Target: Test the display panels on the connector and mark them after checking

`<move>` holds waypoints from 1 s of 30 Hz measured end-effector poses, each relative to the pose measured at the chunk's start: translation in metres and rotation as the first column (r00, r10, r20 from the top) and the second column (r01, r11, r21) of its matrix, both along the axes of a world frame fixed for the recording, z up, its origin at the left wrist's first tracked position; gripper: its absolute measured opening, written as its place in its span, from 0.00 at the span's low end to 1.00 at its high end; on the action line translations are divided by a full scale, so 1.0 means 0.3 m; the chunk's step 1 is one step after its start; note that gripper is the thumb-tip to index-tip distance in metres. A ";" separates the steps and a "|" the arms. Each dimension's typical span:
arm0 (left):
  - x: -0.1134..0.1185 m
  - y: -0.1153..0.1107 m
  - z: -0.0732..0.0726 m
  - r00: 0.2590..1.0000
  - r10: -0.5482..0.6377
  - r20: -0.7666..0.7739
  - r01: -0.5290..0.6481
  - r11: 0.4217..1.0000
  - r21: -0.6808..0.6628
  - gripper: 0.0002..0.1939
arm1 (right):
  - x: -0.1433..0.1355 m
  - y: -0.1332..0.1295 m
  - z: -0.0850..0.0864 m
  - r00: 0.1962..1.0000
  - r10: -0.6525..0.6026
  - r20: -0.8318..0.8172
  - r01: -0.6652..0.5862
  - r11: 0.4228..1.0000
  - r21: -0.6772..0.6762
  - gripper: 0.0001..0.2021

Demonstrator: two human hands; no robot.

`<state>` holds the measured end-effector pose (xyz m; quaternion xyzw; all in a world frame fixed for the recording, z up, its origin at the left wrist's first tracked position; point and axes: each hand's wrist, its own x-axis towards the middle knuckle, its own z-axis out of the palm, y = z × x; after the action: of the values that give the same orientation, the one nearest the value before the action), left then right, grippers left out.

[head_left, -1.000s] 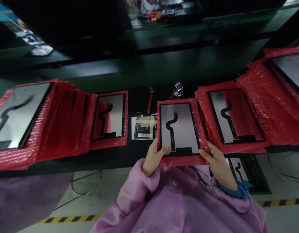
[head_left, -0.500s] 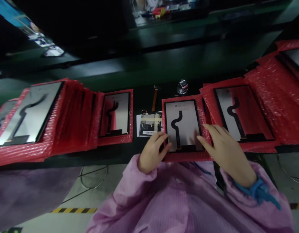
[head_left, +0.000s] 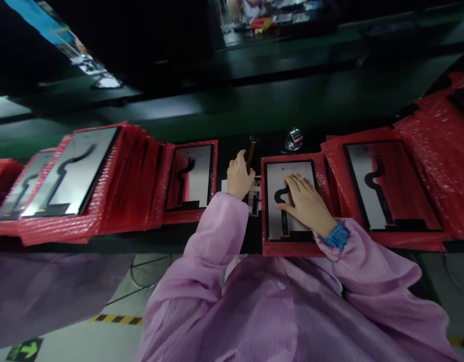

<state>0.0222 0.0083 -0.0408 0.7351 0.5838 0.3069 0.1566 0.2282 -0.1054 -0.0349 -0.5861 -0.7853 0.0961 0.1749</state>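
My right hand [head_left: 305,201] lies flat with fingers stretched over a display panel [head_left: 275,176], which has a black S-shaped flex tail [head_left: 284,221] on its pale back. The panel rests on a red bubble-wrap bag [head_left: 292,249] directly in front of me. My left hand [head_left: 240,176] reaches to a narrow orange-brown flex cable [head_left: 251,150]; its thumb and forefinger are apart on either side of the cable's lower part. Whether they touch the cable is hard to see. Partly hidden under that hand is a dark circuit module with pale tape [head_left: 255,193].
Red bubble bags with panels are stacked at left [head_left: 114,191] and right [head_left: 435,130]. Single panels lie on bags beside me, one left [head_left: 201,176] and one right [head_left: 405,176]. A small shiny metal object [head_left: 294,139] stands behind. A purple sleeve [head_left: 47,296] shows lower left.
My left hand has left the panel's lower left edge and gone forward to the flex cable. My right hand has moved from the right edge onto the panel's middle. The view has shifted slightly.
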 end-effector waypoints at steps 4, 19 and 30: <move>-0.012 -0.001 0.011 0.959 -0.034 0.282 0.039 0.999 -0.012 0.35 | -0.002 -0.001 0.004 1.000 -0.010 -0.008 0.010 1.000 0.020 0.37; 0.017 -0.036 0.060 0.774 -0.229 0.590 0.274 0.962 0.014 0.16 | -0.004 -0.003 0.001 0.998 -0.006 -0.064 0.002 0.999 -0.048 0.34; -0.015 -0.043 0.084 0.785 -0.284 0.551 0.347 0.938 -0.010 0.25 | -0.014 -0.024 0.003 0.998 0.003 -0.062 -0.008 0.997 -0.079 0.43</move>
<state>0.0176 -0.0045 -0.0156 0.6956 0.4003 0.4383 0.4046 0.2240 -0.1126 -0.0339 -0.5870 -0.7767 0.1460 0.1755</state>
